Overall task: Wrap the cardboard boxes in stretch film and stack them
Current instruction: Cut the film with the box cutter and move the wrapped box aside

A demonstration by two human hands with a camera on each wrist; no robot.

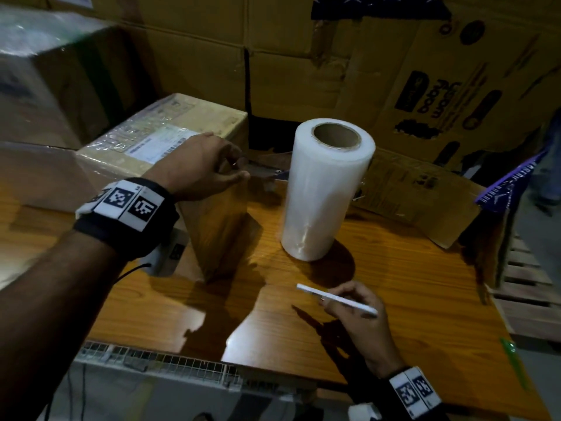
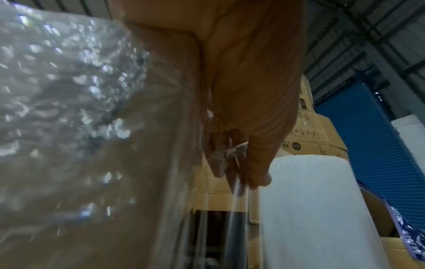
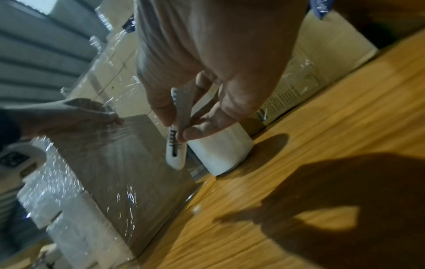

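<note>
Stretch film (image 2: 239, 191) is spanning from the wrapped cardboard box (image 1: 218, 232), centre frame on the table (image 1: 394, 284), toward the roll (image 1: 324, 189). Left hand (image 1: 200, 165) is pinching it; right hand (image 1: 355, 302) is gripping a cutter (image 1: 335, 300). Keep the film taut; cut near the box.

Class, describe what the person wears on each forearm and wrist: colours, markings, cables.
The left wrist wears a black band with white blocks carrying black square-code markers; a thin black cable runs beneath. The right wrist has a similar marker block. Both forearms are bare, without sleeves or gloves.
</note>
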